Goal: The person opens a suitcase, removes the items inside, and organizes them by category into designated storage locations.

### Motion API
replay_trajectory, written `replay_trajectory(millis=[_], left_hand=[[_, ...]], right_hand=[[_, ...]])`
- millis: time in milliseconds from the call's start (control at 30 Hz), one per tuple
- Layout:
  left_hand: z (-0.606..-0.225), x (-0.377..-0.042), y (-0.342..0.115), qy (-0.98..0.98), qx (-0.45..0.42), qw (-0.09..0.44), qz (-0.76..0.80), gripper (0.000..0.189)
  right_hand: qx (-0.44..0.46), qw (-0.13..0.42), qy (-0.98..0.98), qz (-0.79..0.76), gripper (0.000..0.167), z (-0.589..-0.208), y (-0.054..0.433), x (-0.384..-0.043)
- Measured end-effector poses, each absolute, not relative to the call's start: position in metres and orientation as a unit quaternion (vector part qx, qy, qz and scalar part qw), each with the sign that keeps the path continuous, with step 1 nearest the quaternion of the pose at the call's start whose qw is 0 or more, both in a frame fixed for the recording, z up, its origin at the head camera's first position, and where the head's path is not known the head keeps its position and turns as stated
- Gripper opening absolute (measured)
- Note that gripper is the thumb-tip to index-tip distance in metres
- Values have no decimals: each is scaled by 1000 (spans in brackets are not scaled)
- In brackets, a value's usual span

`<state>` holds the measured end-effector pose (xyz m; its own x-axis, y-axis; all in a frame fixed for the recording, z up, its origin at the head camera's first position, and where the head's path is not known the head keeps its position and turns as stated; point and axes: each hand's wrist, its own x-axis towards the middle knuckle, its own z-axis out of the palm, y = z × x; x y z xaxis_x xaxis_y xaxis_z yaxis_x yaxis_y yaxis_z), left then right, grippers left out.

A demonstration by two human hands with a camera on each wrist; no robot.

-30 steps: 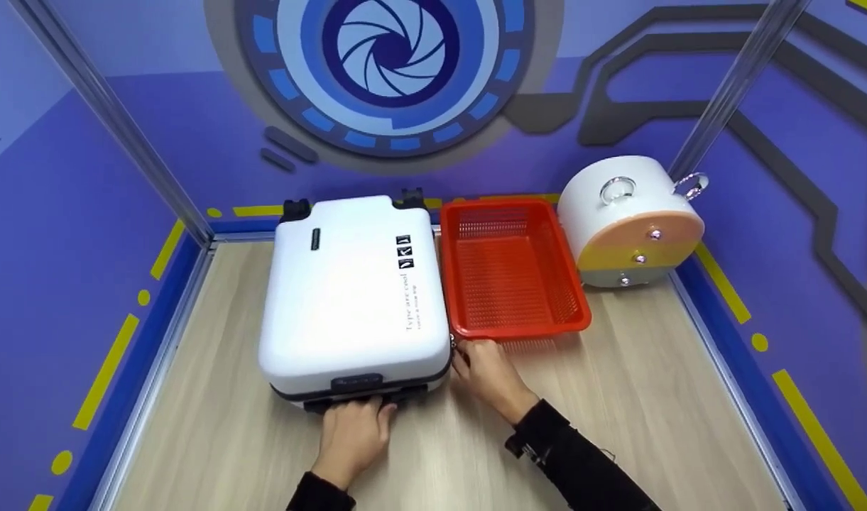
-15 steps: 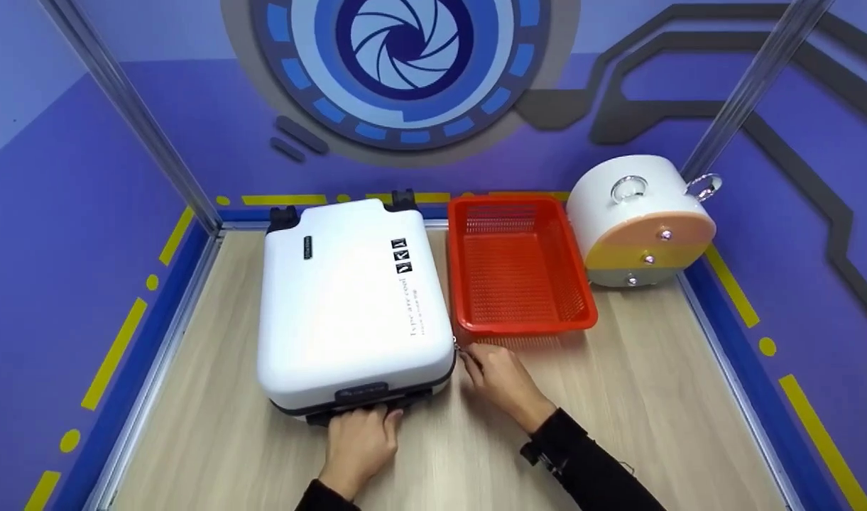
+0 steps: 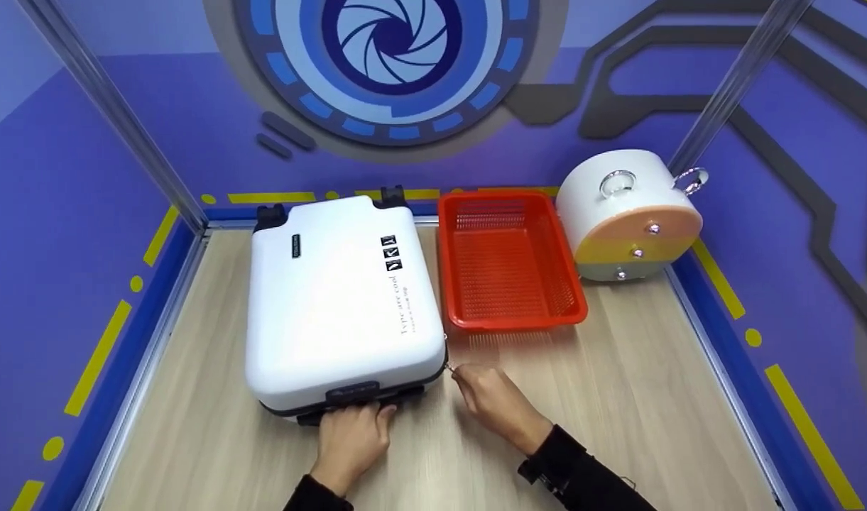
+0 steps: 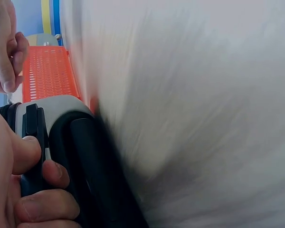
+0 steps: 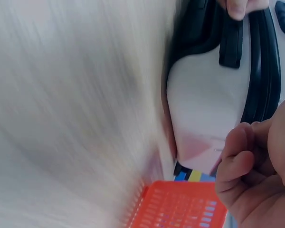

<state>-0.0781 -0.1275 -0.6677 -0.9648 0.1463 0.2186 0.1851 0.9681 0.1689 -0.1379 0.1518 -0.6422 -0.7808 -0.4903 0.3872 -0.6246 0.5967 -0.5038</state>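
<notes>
A white hard-shell suitcase [image 3: 341,298] lies flat on the table, its wheels toward the back wall. At its front side, my left hand [image 3: 353,443] grips the black carry handle [image 4: 34,152], fingers curled round it in the left wrist view. Beside the right front corner, my right hand [image 3: 500,404] pinches a small metal zipper pull [image 3: 449,367] on the dark zipper seam. In the right wrist view the curled fingers [image 5: 240,156] hide the pull, with the seam [image 5: 263,61] just beyond them.
A red plastic basket [image 3: 518,325] stands close to the suitcase's right side. Right of it, a white rounded drawer box [image 3: 596,188] with ring handles and coloured drawer fronts sits in the back corner. Purple panels [image 3: 376,167] bound the table on the back and sides.
My right hand has drawn the zipper pull forward along the suitcase's right side to the front corner. The suitcase has turned slightly, its wheel end shifting left. My left hand keeps its grip.
</notes>
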Motion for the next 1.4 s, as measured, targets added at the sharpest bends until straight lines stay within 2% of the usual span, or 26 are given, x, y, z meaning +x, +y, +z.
replay_trajectory(millis=[300, 600, 733, 833, 933, 1067, 1267, 1300, 1400], left_hand=[[-669, -77, -130, -984, -90, 123, -93, 53], [-671, -79, -128, -975, -108, 170, -95, 49], [-666, -81, -126, -971, -114, 173, -122, 47], [-660, -81, -126, -970, -109, 155, -153, 40], [-656, -77, -123, -965, -101, 159, -183, 25], [-654, -70, -115, -952, -102, 203, -203, 17], [-656, -66, -98, -944, -74, 271, -173, 27], [-656, -67, -96, -943, -68, 279, -164, 29], [-656, -70, -90, -942, -58, 298, -143, 29]], right_hand=[[349, 108, -879, 305, 20, -645, 129, -121], [374, 75, -882, 275, 10, -647, 95, -118], [355, 61, -887, 290, 15, -647, 95, -124], [346, 55, -881, 319, 16, -646, 103, -127], [346, 58, -872, 341, 10, -643, 112, -129], [347, 84, -863, 357, 7, -639, 120, -130], [322, 207, -828, 409, 6, -616, 125, -143], [317, 223, -824, 413, 8, -611, 124, -147], [314, 238, -833, 389, 33, -597, 119, -158]])
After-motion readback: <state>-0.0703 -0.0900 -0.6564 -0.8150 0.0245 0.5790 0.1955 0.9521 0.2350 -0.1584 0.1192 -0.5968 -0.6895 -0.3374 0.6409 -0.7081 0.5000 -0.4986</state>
